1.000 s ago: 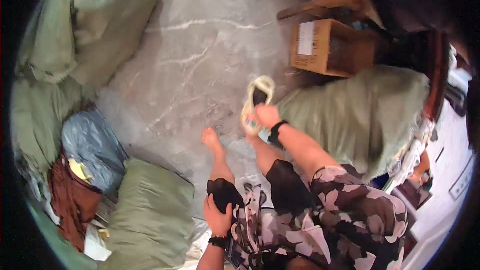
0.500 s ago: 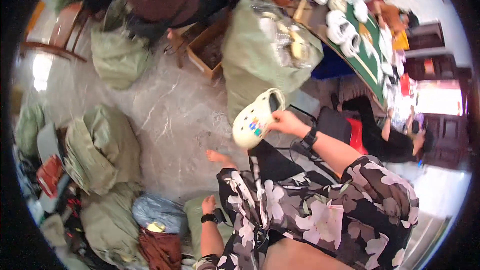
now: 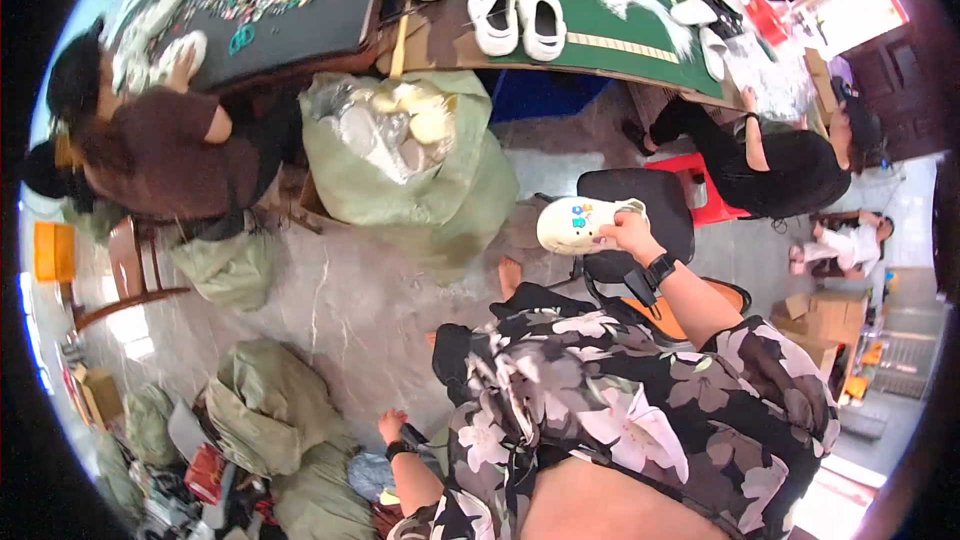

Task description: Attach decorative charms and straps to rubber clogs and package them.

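Note:
A cream clog [image 3: 562, 231] with small colourful charms on its top hangs in the air in front of me, its toe pointing left. My right hand [image 3: 628, 234] grips it by the heel end, thumb and fingers closed around the opening. Behind and below the clog is a black chair seat [image 3: 655, 198]. My left hand [image 3: 393, 426] hangs low at my left side, a dark band on its wrist. Its fingers are loosely apart and it holds nothing; below it lies a blue-grey plastic bag [image 3: 370, 476].
Ahead, a green-topped table [image 3: 610, 30] holds several white clogs. A large green sack [image 3: 420, 190] of wrapped shoes stands before it. One person [image 3: 170, 155] sits at a dark table on the left; another [image 3: 775, 165] sits at right. More sacks [image 3: 275, 405] lie at lower left.
My view has turned, bringing the tables across the top. My right hand has carried the clog over toward the chair, and the clog now lies more level. My left hand stays low and empty.

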`<state>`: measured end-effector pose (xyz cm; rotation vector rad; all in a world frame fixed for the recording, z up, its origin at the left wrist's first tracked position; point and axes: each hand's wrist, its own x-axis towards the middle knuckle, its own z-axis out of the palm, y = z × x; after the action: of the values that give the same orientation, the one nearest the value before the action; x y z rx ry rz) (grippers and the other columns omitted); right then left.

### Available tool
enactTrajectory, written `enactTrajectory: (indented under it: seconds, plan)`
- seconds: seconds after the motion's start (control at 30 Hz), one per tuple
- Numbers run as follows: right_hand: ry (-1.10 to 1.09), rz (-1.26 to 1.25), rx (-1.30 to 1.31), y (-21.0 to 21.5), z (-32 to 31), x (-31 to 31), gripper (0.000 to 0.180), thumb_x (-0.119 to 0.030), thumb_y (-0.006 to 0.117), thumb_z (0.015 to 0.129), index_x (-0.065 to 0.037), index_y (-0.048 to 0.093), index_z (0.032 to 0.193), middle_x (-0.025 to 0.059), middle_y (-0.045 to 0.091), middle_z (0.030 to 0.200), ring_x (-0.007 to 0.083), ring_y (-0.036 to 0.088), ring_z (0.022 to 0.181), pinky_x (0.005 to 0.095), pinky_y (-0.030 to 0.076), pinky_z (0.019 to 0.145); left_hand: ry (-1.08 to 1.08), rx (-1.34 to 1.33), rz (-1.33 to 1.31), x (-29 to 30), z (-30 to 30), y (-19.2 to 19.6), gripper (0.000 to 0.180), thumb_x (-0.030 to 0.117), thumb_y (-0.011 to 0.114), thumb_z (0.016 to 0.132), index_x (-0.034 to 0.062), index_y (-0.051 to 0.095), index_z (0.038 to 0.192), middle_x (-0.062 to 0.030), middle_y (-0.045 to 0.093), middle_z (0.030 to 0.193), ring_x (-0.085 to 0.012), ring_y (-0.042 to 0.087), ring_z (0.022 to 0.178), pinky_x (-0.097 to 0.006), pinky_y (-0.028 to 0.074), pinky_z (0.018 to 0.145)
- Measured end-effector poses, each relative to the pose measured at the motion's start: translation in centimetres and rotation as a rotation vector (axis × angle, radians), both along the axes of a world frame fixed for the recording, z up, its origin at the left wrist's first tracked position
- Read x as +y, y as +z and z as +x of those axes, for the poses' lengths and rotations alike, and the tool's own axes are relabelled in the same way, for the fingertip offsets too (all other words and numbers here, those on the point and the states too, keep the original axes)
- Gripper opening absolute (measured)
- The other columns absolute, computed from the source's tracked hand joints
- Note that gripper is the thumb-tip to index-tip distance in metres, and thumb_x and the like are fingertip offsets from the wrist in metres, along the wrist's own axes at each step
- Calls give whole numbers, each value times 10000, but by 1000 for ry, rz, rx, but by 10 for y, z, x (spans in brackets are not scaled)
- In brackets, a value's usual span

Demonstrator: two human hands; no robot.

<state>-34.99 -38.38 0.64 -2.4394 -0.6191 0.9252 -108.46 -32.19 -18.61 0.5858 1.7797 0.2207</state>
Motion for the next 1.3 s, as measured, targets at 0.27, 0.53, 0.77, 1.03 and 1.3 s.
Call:
enactTrajectory:
  seconds: [0.27,0.53,0.77,1.03,1.3]
  plan:
    - [-221,1,101,-13,32,-64,286,-244,733,771,24,643,730,82,611,638,154,555,544,340,456,532,-476,-169,92,72,122,19,274,220,570,931,-34,609,1025,-173,694,810,-254,680,665,-356,550,599]
    - [-619,180,209,22,42,-86,213,-201,701,837,6,656,816,17,562,622,84,493,485,252,374,421,-423,-136,30,202,192,43,235,155,596,905,-55,622,1009,-127,671,777,-214,645,626,-322,510,538]
    - [-751,362,154,55,101,-68,186,-188,680,864,-38,622,770,5,528,587,96,465,440,266,347,409,-518,-80,205,252,256,76,242,240,573,917,21,625,1006,-69,670,822,-155,661,706,-286,507,540]
    - [-688,512,-47,88,235,32,180,-177,666,870,-22,636,785,-4,503,550,97,443,424,272,331,410,-626,-192,16,220,322,78,407,297,592,932,20,592,1231,-68,703,974,-155,675,794,-281,505,614]
    - [-473,457,-169,57,426,164,194,-189,680,841,-8,650,780,2,526,568,93,465,431,280,348,407,-583,-128,351,252,500,149,355,186,624,907,-41,618,1180,-82,677,974,-153,628,859,-290,497,752]
